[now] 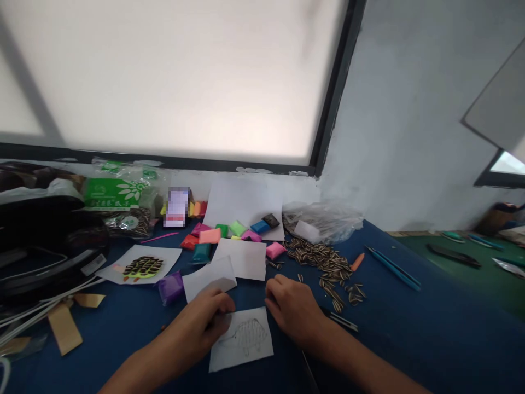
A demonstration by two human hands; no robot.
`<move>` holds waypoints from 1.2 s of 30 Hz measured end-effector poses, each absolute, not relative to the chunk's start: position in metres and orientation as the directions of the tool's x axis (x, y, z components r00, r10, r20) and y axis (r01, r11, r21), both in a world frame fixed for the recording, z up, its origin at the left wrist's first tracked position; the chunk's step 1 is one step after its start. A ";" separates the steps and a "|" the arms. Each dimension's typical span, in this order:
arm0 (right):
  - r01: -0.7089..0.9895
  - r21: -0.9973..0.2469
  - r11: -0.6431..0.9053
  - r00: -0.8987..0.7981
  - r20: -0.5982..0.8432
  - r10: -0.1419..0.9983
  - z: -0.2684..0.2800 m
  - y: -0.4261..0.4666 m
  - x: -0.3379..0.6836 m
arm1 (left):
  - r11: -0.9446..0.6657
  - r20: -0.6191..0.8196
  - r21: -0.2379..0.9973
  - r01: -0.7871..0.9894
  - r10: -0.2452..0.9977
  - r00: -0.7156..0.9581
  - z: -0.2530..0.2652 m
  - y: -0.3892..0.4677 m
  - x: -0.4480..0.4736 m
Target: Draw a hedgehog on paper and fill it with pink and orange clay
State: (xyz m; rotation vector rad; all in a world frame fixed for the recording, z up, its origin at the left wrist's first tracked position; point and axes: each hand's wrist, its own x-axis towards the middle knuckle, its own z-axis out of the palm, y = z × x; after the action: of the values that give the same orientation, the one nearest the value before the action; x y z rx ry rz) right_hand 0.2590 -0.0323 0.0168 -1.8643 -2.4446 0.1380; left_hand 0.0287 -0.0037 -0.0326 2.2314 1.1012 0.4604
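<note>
A small white paper (256, 358) with a pencil drawing of a hedgehog-like animal lies on the blue table before me. My left hand (211, 317) is over its upper left edge, fingers curled and closed on the paper. Just right of the sheet rests my right hand (293, 306), its fingers bent inward; what they hold, if anything, is hidden. Beyond that hand spreads a pile of striped sunflower seeds (318, 257). White paper pieces (240, 260) sit past my fingers, and a purple clay packet (170, 288) is left of them.
At left is a paper (127, 254) with a seed-covered clay animal, near a black bag (41, 246) and white cables. Colourful clay packets (209, 236), a seed bag (118, 194) and a phone (176, 205) stand toward the wall. Blue tweezers (396, 269) lie at right.
</note>
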 end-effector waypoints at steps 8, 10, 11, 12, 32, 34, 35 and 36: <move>0.957 -0.029 0.288 -0.282 0.137 0.950 0.013 -0.011 0.251 | -0.413 0.337 0.287 0.864 0.888 0.313 -0.023 0.004 0.031; 0.946 0.007 0.325 -0.322 0.160 0.933 0.010 -0.002 0.243 | -0.348 0.279 0.209 0.914 0.917 0.285 -0.023 0.007 0.028; 0.941 0.026 0.338 -0.338 0.166 0.927 0.008 0.003 0.239 | -0.330 0.256 0.197 0.923 0.926 0.277 -0.023 0.009 0.027; 0.936 0.046 0.349 -0.351 0.167 0.921 0.005 0.008 0.235 | -0.321 0.242 0.196 0.927 0.932 0.271 -0.022 0.010 0.027; 0.945 0.194 0.263 -0.287 0.103 0.952 0.017 0.039 0.239 | -0.244 0.249 0.691 0.681 0.964 0.093 -0.016 0.015 0.013; 0.958 0.186 0.217 -0.242 0.122 0.963 0.025 0.043 0.244 | -0.214 0.207 0.758 0.616 0.975 0.084 -0.018 0.017 0.012; 0.963 0.182 0.199 -0.224 0.129 0.966 0.028 0.045 0.246 | -0.203 0.185 0.787 0.583 0.979 0.091 -0.020 0.017 0.013; 0.967 0.177 0.184 -0.209 0.134 0.969 0.030 0.047 0.247 | -0.192 0.162 0.810 0.554 0.981 0.104 -0.022 0.017 0.015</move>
State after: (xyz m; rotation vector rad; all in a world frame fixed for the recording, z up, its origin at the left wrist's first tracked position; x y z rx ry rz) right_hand 0.2468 0.0471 0.0298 -1.9812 -2.4235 -0.3523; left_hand 0.0148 0.0174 -0.0219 1.8144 1.4978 0.9639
